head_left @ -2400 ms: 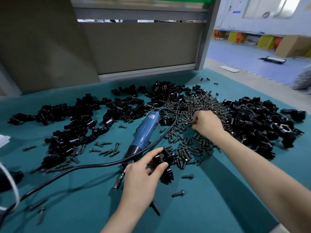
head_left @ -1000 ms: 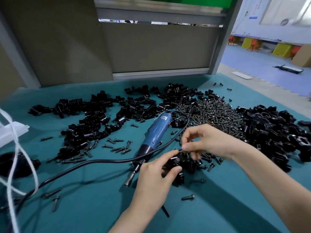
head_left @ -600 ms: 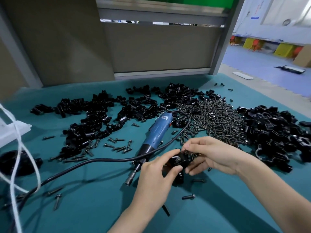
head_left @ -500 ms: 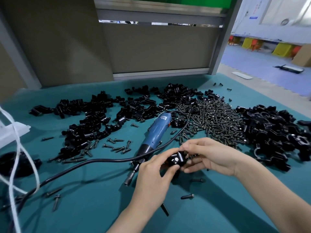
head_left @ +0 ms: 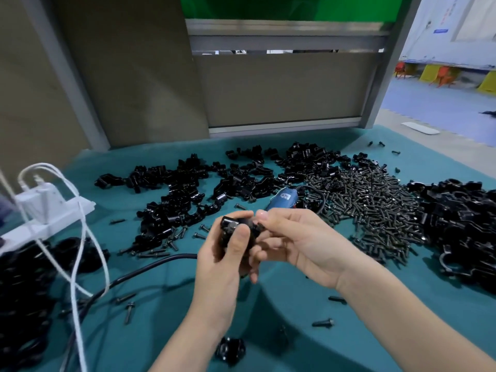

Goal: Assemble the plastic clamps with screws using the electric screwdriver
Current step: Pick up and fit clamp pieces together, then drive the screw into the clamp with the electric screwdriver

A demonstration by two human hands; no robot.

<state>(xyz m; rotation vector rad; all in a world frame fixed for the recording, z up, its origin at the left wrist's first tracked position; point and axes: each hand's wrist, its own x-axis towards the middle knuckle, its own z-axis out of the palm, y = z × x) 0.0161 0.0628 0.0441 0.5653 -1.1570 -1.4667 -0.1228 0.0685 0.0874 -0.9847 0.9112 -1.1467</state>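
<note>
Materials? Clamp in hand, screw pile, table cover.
clamp: glossy black with moulded curves, likely plastic.
screw pile: dark grey with a dull metallic glint, probably coated steel.
table cover: matte teal with no glare; fabric or felt, unsure.

Soft, even overhead light falls across the teal worktop, leaving only a faint, broad shadow beneath the left hand and right hand. The open hall at upper right is brighter, washed pale blue. A small glint shows on the metal screw head in the held clamp, and the black clamp heaps carry a dull sheen. White cables and a power strip at left are smeared by motion blur, as is a lone clamp at the bottom edge. Wide-angle distortion tilts the grey partition posts outward near the frame's edges.
</note>
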